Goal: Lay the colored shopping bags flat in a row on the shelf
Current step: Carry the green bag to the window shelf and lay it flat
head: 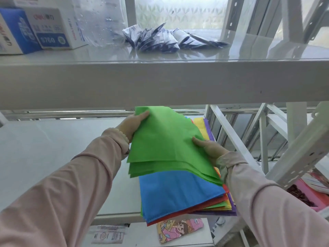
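I have both hands, left hand [132, 124] and right hand [209, 147], pinching opposite edges of the thin, floppy green non-woven shopping bags [165, 143] atop the multicoloured stack [179, 193] on the white shelf [53, 157]; light and limp, so they look best gripped at two edges.

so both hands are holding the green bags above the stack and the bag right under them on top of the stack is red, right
Not quite. The head view shows both hands, left and right, holding the green fabric shopping bags, but the top bag of the stack beneath is the blue fabric bag, not red; red only shows at lower edges.
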